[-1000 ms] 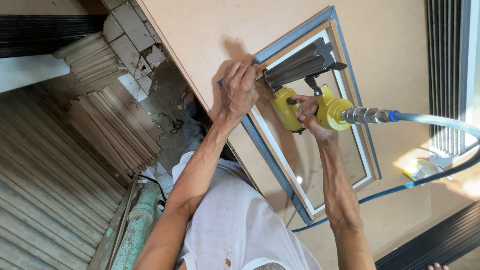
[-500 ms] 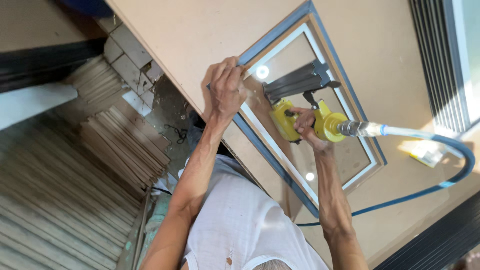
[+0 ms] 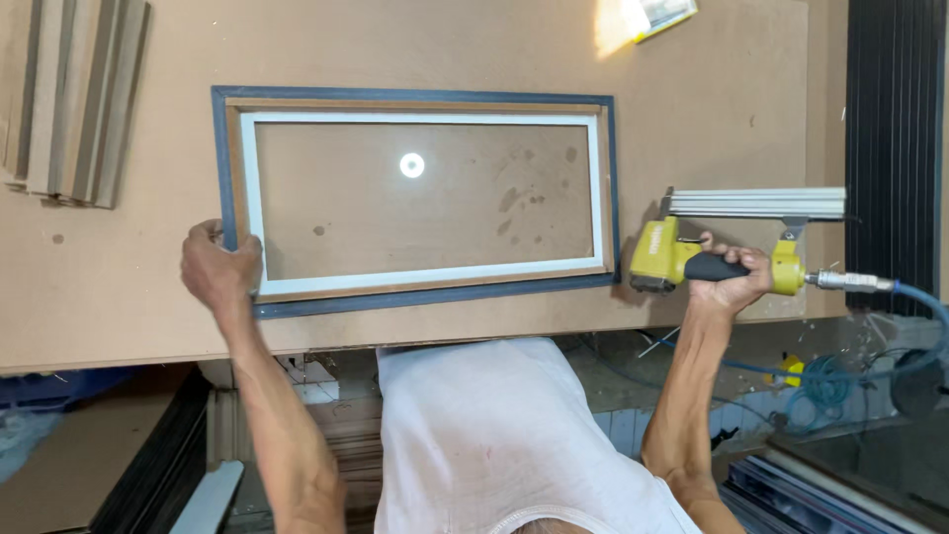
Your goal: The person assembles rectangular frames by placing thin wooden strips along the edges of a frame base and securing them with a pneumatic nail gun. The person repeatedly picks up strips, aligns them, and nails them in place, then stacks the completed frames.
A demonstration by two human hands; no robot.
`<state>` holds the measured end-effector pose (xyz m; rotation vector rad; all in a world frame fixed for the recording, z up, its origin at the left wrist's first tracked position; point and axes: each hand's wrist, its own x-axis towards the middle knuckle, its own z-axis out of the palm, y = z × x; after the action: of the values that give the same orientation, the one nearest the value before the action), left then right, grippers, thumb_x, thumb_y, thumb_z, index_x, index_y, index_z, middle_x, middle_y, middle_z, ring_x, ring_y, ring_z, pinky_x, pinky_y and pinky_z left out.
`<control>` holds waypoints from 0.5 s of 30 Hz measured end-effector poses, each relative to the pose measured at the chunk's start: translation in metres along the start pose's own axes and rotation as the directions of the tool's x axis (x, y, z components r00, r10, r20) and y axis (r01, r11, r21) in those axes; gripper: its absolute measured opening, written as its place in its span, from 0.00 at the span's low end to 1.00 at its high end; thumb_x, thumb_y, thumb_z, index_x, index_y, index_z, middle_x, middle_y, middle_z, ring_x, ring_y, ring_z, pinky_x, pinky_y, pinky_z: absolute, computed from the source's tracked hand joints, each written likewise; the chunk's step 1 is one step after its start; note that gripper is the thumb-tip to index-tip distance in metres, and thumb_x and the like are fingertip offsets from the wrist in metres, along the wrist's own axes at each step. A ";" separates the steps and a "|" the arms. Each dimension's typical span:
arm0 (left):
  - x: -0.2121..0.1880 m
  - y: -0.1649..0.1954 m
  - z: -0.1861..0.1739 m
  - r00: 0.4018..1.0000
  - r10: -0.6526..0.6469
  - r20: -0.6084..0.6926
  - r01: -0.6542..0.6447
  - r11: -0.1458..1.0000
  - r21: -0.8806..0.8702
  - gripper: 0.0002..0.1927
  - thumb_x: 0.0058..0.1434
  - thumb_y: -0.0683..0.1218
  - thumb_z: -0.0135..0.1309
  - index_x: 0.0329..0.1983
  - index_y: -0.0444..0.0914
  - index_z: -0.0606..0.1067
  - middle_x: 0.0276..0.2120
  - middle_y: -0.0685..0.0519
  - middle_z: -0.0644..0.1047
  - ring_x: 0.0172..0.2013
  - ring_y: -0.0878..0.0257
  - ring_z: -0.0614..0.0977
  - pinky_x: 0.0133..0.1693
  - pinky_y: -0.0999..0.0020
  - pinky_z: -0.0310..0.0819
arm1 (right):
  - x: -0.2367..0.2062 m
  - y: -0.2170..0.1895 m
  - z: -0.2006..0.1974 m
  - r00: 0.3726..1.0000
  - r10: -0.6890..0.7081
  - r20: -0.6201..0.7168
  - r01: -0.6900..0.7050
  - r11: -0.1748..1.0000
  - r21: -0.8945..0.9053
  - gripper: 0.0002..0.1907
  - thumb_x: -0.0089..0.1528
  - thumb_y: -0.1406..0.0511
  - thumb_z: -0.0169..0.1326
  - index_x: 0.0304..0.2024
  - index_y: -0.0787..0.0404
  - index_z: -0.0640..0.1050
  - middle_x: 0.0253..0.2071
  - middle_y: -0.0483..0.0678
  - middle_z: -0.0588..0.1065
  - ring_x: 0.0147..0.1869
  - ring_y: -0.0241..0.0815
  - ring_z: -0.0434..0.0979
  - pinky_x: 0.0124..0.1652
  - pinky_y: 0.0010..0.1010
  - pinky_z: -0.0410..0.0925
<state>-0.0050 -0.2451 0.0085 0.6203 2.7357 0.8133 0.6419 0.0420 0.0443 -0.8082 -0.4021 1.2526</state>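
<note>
The brown tabletop carries a rectangular picture frame with a dark blue outer edge and white inner lip, lying flat at its centre, with a stack of wooden moulding strips at ten o'clock from the frame and black strips at the three o'clock edge. At the frame's eight o'clock corner the left hand is clenched over the frame's edge. Just beside the frame's four o'clock corner, the right hand grasps the black handle of a yellow pneumatic nail gun, its blue air hose trailing off toward four o'clock.
</note>
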 end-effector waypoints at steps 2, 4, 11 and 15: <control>0.020 -0.006 -0.010 0.961 -0.120 0.248 0.174 0.963 -0.208 0.26 0.49 0.37 0.65 0.52 0.28 0.75 0.37 0.40 0.80 0.35 0.53 0.83 0.41 0.57 0.77 | 0.013 -0.001 -0.027 0.970 0.005 -0.244 0.028 0.991 0.134 0.06 0.46 0.67 0.55 0.22 0.56 0.70 0.18 0.45 0.65 0.26 0.47 0.70 0.50 0.59 0.72; 0.034 -0.011 -0.015 0.879 -0.099 0.466 0.319 0.849 -0.421 0.21 0.53 0.35 0.61 0.52 0.25 0.76 0.37 0.36 0.80 0.31 0.53 0.81 0.33 0.57 0.76 | 0.024 0.004 -0.048 0.950 0.032 -0.311 0.051 0.966 0.254 0.06 0.47 0.66 0.56 0.21 0.55 0.70 0.18 0.45 0.66 0.29 0.49 0.74 0.51 0.61 0.71; 0.021 0.015 -0.064 0.831 0.267 0.488 0.205 0.669 -0.714 0.35 0.51 0.41 0.64 0.63 0.28 0.70 0.44 0.43 0.80 0.42 0.60 0.84 0.45 0.64 0.81 | -0.040 0.011 -0.056 0.815 0.575 -0.072 -0.561 0.752 -0.346 0.17 0.70 0.53 0.54 0.45 0.60 0.73 0.52 0.60 0.74 0.61 0.56 0.76 0.65 0.58 0.66; 0.006 0.067 -0.108 0.866 0.278 0.415 0.152 0.644 -0.750 0.46 0.41 0.44 0.67 0.66 0.32 0.66 0.44 0.52 0.82 0.41 0.63 0.86 0.45 0.61 0.82 | -0.196 0.083 -0.009 0.443 0.889 -0.111 -0.894 0.430 -0.124 0.48 0.52 0.38 0.46 0.54 0.76 0.70 0.49 0.67 0.75 0.52 0.64 0.75 0.51 0.62 0.68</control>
<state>-0.0230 -0.2421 0.1340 0.6080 1.6533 1.4634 0.5343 -0.1378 0.0084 -1.2648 0.0075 2.2420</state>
